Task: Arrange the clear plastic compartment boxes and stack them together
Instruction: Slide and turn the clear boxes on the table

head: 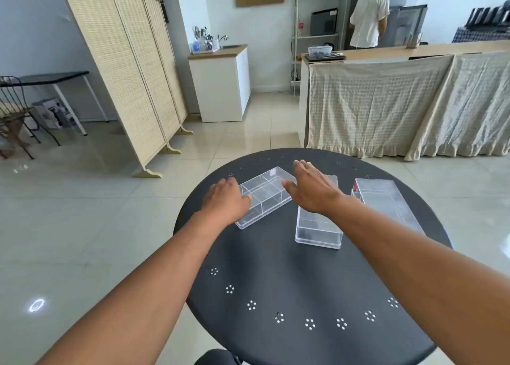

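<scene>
We bracket the left box on the bench: left hand touching its near end, right hand spread wide above its right side; two boxes lie right of it, unstacked.

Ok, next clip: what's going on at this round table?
A person is reaching with both hands for the left box, one of three clear compartment boxes lying apart on a black table. The left hand touches its near left end; the right hand hovers open at its right side, over the far end of the middle box. The right box lies untouched. Nothing is stacked yet.
</scene>
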A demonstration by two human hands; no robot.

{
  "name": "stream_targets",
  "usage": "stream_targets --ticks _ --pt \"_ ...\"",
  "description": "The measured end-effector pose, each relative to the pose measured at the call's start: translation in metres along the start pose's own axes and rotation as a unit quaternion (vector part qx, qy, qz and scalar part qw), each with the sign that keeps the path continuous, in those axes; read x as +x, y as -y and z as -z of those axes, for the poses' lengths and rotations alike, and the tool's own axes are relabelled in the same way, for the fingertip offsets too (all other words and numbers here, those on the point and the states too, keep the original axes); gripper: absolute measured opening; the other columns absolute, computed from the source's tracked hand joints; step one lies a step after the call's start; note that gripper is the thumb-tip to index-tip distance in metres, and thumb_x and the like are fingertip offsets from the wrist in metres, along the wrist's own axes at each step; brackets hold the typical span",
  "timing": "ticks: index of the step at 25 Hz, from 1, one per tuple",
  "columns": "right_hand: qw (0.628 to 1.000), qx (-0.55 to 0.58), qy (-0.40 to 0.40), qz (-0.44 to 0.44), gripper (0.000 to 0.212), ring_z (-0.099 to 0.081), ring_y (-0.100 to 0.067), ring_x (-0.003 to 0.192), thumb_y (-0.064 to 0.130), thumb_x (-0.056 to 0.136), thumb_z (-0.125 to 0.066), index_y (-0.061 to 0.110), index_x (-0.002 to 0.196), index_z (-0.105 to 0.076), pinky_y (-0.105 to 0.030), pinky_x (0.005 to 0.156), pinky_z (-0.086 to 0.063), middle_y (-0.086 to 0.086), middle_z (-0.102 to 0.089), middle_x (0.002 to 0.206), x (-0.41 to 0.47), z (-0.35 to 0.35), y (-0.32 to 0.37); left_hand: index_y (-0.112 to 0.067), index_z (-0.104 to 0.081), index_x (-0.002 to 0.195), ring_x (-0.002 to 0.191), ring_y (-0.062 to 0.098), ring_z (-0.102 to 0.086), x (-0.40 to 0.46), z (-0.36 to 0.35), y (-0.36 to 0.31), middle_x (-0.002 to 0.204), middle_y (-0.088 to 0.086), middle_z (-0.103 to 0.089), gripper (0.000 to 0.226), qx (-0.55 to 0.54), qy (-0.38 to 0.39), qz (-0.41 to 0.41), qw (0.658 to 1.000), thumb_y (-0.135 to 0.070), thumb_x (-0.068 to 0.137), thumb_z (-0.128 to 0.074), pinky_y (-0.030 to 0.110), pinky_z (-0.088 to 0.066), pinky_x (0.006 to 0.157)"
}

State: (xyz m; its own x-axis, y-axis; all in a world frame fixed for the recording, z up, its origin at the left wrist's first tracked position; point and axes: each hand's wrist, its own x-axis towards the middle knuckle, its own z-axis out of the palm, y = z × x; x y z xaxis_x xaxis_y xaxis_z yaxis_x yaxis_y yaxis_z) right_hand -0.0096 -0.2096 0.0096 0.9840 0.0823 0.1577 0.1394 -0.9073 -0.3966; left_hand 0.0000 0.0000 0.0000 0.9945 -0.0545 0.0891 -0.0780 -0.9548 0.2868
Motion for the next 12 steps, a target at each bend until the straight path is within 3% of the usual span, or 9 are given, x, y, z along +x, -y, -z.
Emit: stream_targets --ticks 6,8,10,12 --pt "0.996 0.064 0.033 -0.054 0.046 -0.056 -0.041 0.122 0.035 0.104 -0.051 -0.005 0.126 -0.053 -0.04 0.09 -0.042 -0.024 -0.059 0.133 0.052 -0.032 0.006 -0.007 -0.067 0.119 0.119 0.036 -0.064 0.011 -0.027 0.038 0.125 0.013 -0.071 0.052 -0.112 0.06 0.095 0.987 -0.05 0.089 -0.067 0.036 -0.052 0.094" --pt "0.992 0.078 0.045 -0.091 0.051 -0.056 -0.041 0.125 0.036 0.104 -0.051 -0.006 0.132 -0.052 -0.042 0.096 -0.044 -0.025 -0.059 0.137 0.065 -0.039 0.007 -0.01 -0.066 0.102 0.099 0.03 -0.064 0.015 -0.027 0.05 0.102 0.005 -0.068 0.044 -0.138 0.068 0.111 0.982 -0.052 0.089 -0.068 0.033 -0.048 0.078" --pt "0.984 0.101 0.055 -0.138 0.052 -0.058 -0.038 0.12 0.035 0.104 -0.05 -0.008 0.132 -0.054 -0.041 0.093 -0.045 -0.024 -0.061 0.134 0.071 -0.044 0.007 -0.015 -0.051 0.074 0.069 0.024 -0.05 0.021 -0.026 0.063 0.073 0.0 -0.05 0.041 -0.157 0.082 0.134 0.975 -0.049 0.09 -0.068 0.032 -0.035 0.058" --pt "0.976 0.116 0.059 -0.173 0.046 -0.058 -0.034 0.103 0.031 0.103 -0.051 -0.009 0.124 -0.06 -0.036 0.082 -0.043 -0.023 -0.065 0.12 0.072 -0.052 0.009 -0.017 -0.045 0.065 0.061 0.026 -0.04 0.029 -0.026 0.079 0.062 0.001 -0.043 0.042 -0.198 0.102 0.146 0.964 -0.044 0.086 -0.071 0.03 -0.032 0.058"
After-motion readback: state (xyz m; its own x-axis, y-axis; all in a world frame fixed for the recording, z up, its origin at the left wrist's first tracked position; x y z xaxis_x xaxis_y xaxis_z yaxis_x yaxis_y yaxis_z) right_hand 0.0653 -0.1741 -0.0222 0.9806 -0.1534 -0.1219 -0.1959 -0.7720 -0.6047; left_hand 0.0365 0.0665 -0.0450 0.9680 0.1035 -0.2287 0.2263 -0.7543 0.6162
